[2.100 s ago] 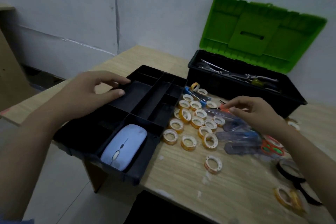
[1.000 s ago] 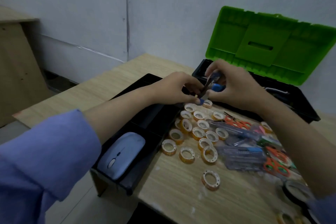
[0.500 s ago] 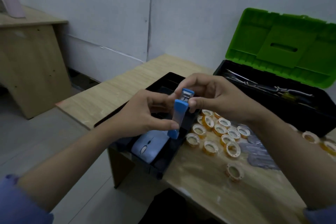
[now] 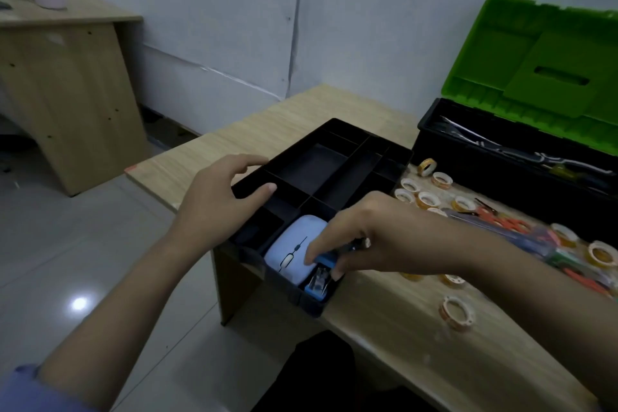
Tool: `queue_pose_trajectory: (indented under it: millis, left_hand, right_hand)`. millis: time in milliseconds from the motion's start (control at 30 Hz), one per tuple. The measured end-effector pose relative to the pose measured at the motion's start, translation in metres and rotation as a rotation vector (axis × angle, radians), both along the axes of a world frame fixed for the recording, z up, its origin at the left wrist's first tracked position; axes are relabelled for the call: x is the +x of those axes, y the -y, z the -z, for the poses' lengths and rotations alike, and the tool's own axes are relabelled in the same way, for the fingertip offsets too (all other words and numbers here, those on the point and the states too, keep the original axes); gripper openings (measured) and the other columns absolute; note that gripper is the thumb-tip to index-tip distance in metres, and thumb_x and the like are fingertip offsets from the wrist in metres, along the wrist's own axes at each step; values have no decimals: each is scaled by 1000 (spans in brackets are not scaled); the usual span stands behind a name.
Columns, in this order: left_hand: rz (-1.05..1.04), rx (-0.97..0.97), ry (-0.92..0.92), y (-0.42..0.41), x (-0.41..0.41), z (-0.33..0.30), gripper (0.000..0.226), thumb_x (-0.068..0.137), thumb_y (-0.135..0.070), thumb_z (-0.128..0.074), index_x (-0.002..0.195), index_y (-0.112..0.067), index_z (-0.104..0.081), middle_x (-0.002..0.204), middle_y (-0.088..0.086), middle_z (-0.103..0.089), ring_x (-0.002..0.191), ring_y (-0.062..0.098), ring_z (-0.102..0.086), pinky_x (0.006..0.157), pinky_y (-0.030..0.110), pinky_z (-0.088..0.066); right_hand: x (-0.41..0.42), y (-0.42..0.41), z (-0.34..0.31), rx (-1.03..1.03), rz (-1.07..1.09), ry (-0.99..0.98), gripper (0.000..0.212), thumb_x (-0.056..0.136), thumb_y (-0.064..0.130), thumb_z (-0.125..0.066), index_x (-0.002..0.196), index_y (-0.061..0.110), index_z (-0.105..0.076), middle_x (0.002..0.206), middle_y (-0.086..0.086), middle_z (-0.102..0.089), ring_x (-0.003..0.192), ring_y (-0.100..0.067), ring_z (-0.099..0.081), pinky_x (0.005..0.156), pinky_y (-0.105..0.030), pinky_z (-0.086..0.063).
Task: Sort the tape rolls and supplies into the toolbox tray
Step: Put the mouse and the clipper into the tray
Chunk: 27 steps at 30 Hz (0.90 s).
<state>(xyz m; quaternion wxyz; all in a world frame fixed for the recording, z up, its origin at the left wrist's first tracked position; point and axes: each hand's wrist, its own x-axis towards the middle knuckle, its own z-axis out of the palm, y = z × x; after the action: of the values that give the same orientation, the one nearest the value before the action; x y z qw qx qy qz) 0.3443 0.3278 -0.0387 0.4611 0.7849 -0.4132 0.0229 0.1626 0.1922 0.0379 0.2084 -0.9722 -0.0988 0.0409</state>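
A: How far along was the sorting?

B: Barely begun, I'd judge. The black plastic divided toolbox tray (image 4: 321, 160) held only a pale blue computer mouse (image 4: 294, 249) in its near compartment, with a small blue stapler (image 4: 321, 273) going in just beside it. The other compartments looked bare.

A: And the tape?

B: The small yellow-and-white tape rolls (image 4: 426, 199) all lay on the light wooden table (image 4: 384, 304), between the tray and the open green-lidded black toolbox (image 4: 501, 157), with the orange-handled scissors (image 4: 501, 221) and other supplies.

A: The hands?

B: The right hand (image 4: 364, 237) had its fingers curled round the stapler, pinching it down at the mouse's side. The left hand (image 4: 220, 194) lay open over the tray's left rim, fingers relaxed, holding nothing.

A: What differed from half a second before?

B: Then both hands had held the stapler upright above the tray. Now it had dropped into the compartment, and the left hand had let go and moved to the rim.
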Motion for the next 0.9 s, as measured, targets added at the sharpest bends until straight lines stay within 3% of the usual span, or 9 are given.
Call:
queue_pose_trajectory:
  millis: [100,200,367,533,733,900]
  left_hand:
    - [-63,22,-50,4,1,4,38,82,-40,-67,119,-30,-61,115,-13,-62,108,5,-56,76,15,-38]
    - [-90,78,-24,6,-1,5,42,81,-43,-67,121,-30,-60,120,-11,-64,113,9,-58,83,26,-42]
    - [-126,130,20,5,-4,5,44,83,-47,-63,124,-33,-57,123,-11,-62,116,10,-56,82,27,-41]
    - [-141,132,24,4,-5,6,43,83,-47,-62,123,-33,-58,121,-10,-64,115,11,-57,79,27,-40]
    - [-132,136,24,3,-6,4,40,85,-44,-61,122,-32,-59,122,-9,-63,117,12,-56,80,27,-39]
    - [-112,154,4,3,-4,4,36,88,-38,-59,123,-30,-58,123,-8,-63,118,13,-56,80,27,-40]
  right_hand:
    - [1,2,6,20,20,-41,30,80,16,-72,109,19,-70,98,4,-71,84,-7,-63,66,-9,-41]
    - [3,3,14,-1,14,-81,31,80,17,-72,111,21,-69,100,3,-69,87,-8,-61,73,-17,-47]
    - [6,8,11,165,53,-107,26,79,13,-72,106,14,-72,101,3,-69,90,-2,-63,76,-11,-47]
    - [8,5,23,234,56,-67,16,77,6,-73,93,7,-74,95,-3,-72,88,-10,-67,79,-22,-54]
    - [-1,10,30,255,114,77,9,78,10,-73,87,10,-74,91,-1,-70,85,-10,-67,74,-20,-54]
    - [-13,30,29,223,408,307,6,83,15,-68,86,17,-72,86,5,-69,80,-6,-65,71,-22,-55]
